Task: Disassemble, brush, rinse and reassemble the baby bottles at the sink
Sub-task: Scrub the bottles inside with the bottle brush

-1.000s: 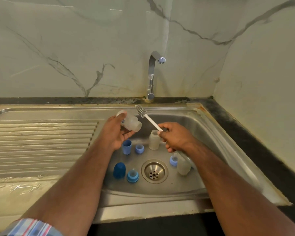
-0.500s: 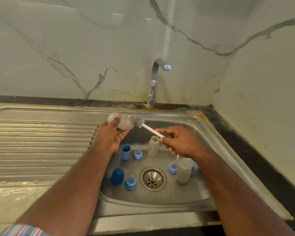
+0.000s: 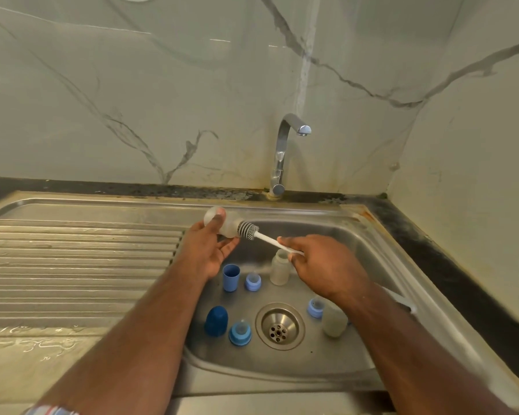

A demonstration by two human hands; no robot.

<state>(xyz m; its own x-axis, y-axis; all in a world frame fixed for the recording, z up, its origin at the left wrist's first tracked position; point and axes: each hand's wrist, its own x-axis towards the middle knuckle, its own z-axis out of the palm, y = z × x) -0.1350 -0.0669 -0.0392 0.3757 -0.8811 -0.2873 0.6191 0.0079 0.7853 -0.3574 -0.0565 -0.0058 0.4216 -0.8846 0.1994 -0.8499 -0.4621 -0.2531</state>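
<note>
My left hand (image 3: 206, 253) grips a cloudy baby bottle (image 3: 226, 223) on its side above the sink's left edge, mouth to the right. My right hand (image 3: 324, 266) pinches the white handle of a bottle brush (image 3: 249, 230), whose grey bristle head sits at the bottle's mouth. In the basin stand another open bottle (image 3: 279, 269) and a third bottle (image 3: 333, 322) partly behind my right forearm. Blue parts lie around the drain: a light cap (image 3: 230, 277), a dark cap (image 3: 215, 321), and three rings with nipples (image 3: 253, 281), (image 3: 240, 333), (image 3: 314, 307).
The steel sink basin (image 3: 327, 363) has a drain (image 3: 280, 326) at its middle and a ribbed draining board (image 3: 78, 265) to the left. A chrome tap (image 3: 282, 157) rises behind, with no water running. A white object (image 3: 400, 301) lies along the basin's right wall.
The brush head came down from above the bottle to its mouth. My left hand turned the bottle on its side, mouth toward the brush.
</note>
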